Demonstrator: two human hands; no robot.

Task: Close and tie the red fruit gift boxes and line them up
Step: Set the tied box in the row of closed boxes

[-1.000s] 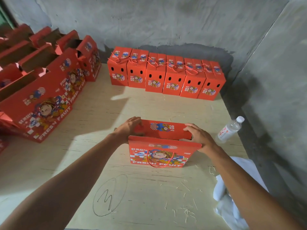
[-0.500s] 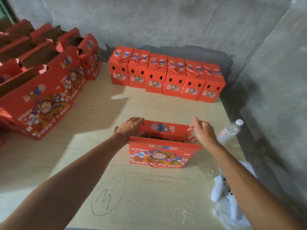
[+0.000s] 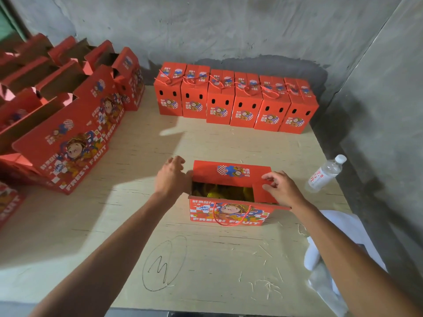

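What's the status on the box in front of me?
Left hand on left end flap, right hand folding right flap. Box still open, untied. Nothing blocking.

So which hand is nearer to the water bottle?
Right. The right hand is at the right end of the open box, beside the water bottle. The left hand is at the box's left end, farther away.

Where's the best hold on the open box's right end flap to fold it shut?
Pinch the end flap's free inner edge from above. It is hinged at the right end wall of the open box and leans over the opening, where the right hand already pinches its corner; probably push it left and down.
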